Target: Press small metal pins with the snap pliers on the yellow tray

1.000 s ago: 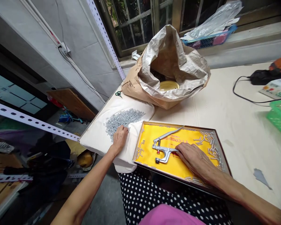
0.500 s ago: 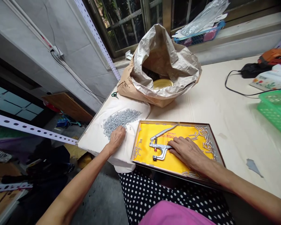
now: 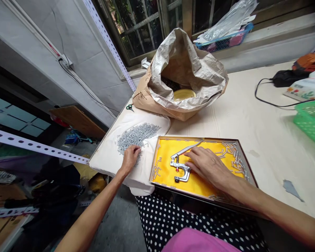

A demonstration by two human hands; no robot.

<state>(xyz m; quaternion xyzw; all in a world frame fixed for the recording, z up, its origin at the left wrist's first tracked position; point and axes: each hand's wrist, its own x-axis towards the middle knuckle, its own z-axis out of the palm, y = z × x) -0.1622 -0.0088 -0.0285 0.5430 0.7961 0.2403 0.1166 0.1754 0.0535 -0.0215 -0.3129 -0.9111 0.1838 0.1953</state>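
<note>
On a white cloth [image 3: 109, 154] lies a heap of small silvery metal pieces [image 3: 139, 134], like screws or pins. My left hand [image 3: 130, 158] is at the heap's near edge, thumb and fingertips pinched together; whatever is between them is too small to make out. Silver snap pliers [image 3: 184, 175] with a spring and a red tip lie in a shallow box [image 3: 182, 189] lined in yellow. My right hand [image 3: 208, 167] is closed over the pliers' handle end, its fingers curled. The lower handle is hidden beneath it.
Loose metal pieces [image 3: 238, 159] lie along the box's right side, and a few [image 3: 156, 169] on its left. Behind stands an open paper sack [image 3: 157, 108] with a yellow bowl [image 3: 184, 94] inside. Green scissors [image 3: 130, 107], a green basket [image 3: 311, 119] and a black cable [image 3: 267, 102] are also on the table.
My left hand has drawn slightly back, fingertips now showing in a pinch. My right hand has shifted its fingers up towards the pliers' upper handle. The pliers stay in the box.
</note>
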